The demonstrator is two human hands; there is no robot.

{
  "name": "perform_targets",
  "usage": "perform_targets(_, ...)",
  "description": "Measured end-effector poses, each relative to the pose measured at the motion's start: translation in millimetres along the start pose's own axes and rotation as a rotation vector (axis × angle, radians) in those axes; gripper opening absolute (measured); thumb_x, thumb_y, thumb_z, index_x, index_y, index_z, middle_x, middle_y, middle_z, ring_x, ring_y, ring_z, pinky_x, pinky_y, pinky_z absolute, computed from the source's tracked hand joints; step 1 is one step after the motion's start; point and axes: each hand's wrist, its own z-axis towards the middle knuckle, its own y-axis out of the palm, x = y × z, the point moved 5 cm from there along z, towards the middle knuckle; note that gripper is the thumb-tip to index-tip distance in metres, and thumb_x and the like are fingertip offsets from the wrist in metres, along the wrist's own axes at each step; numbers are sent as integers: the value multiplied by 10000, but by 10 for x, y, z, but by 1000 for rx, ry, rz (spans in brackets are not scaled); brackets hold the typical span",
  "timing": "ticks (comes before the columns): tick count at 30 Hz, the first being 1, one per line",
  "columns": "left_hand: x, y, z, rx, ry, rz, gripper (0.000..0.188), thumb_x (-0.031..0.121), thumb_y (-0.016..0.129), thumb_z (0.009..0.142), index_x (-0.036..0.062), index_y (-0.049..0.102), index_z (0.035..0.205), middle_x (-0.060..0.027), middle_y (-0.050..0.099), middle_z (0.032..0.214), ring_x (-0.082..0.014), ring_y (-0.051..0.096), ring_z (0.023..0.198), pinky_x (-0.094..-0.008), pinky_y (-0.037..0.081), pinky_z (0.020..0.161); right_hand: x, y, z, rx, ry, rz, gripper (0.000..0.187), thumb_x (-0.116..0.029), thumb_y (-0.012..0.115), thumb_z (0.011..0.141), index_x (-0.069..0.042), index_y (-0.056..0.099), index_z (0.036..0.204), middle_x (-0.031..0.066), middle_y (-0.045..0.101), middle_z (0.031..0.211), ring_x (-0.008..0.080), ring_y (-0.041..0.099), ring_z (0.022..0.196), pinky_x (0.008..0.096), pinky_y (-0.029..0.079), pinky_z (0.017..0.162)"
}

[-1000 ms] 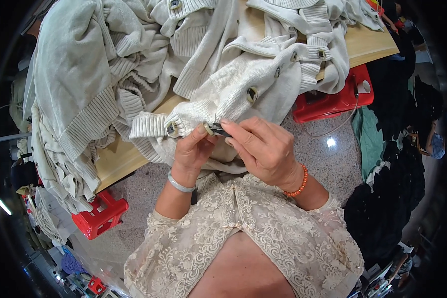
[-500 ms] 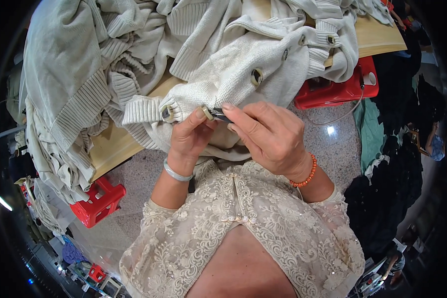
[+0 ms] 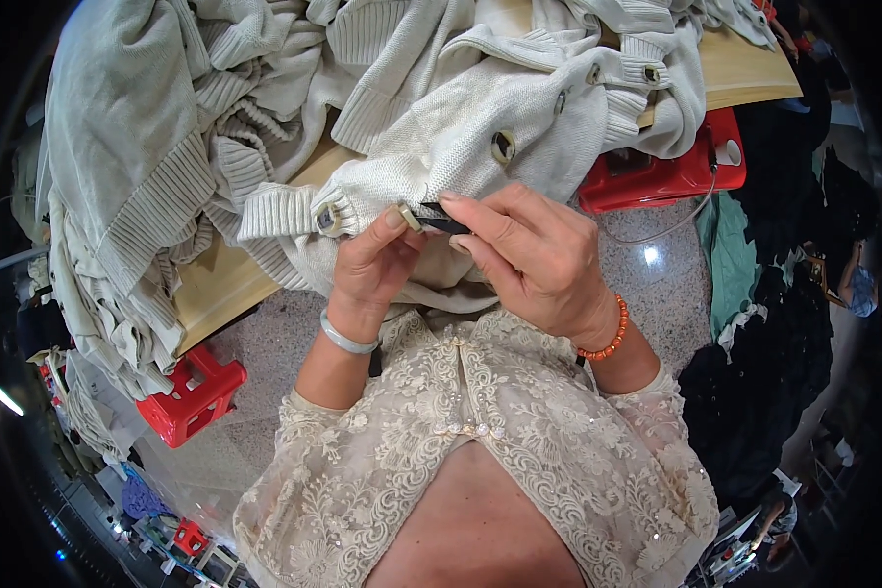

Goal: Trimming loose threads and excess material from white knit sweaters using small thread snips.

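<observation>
A cream knit cardigan (image 3: 456, 142) hangs over the near table edge in front of me. My left hand (image 3: 370, 263) pinches one of its large pale buttons (image 3: 411, 219) between thumb and fingers. Small black thread snips (image 3: 445, 224) are in my right hand (image 3: 544, 253), their blades spread apart and their tips right beside that button. Dark-centred buttons (image 3: 503, 147) run along the cardigan farther right, and another button (image 3: 328, 218) sits on its ribbed edge to the left of my hands. My left fingertips are partly hidden behind the button.
More cream knitwear (image 3: 147, 137) is heaped across the wooden table (image 3: 220, 294). One red plastic stool (image 3: 191, 397) stands below at left, and a red stool (image 3: 661, 181) is under the right side. Green cloth (image 3: 727, 260) and dark fabric (image 3: 764, 353) lie at right.
The snips' blades have spread apart, and my right fingers have loosened a little on them. My left hand keeps its pinch on the button, almost still.
</observation>
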Motion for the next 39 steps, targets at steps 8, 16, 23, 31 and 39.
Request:
perform_targets(8,-4,40,10,-11,5,-13,260,125,625,895,-30,634,1103,-124,675,1039,-192,635,933,-254,479,801,0,-19,-7,2,22,-6,369,-37,729,759,-63,678,1124,70,626,802,199,594,596,308,459,514)
perform_targets(16,-2,73,14,-67,18,35,281,133,621,896,-38,632,1119,-126,674,1055,-207,642,950,-273,481,835,12,-30,21,-27,-33,-31,349,-57,725,765,-66,681,1111,66,626,804,209,600,608,314,466,517)
perform_targets(23,-12,1,15,-35,51,26,248,113,616,892,-3,638,1110,-102,686,1045,-189,654,941,-290,483,861,-11,-46,29,-30,-63,-69,344,-69,722,762,-71,684,1104,57,618,795,208,603,617,308,474,522)
perform_targets(31,-30,-151,-6,-124,-31,41,335,128,623,884,1,589,1192,-95,665,1091,-188,631,984,-304,477,860,-11,-102,107,-106,-205,-129,313,-104,678,767,-68,667,1078,44,593,787,200,599,645,314,481,548)
perform_targets(39,-6,-81,12,-146,-50,7,310,110,620,889,-7,604,1175,-104,675,1065,-197,628,993,-326,454,906,-58,-105,163,-179,-266,-160,260,-143,621,783,-78,654,1033,22,567,778,175,587,658,311,483,568)
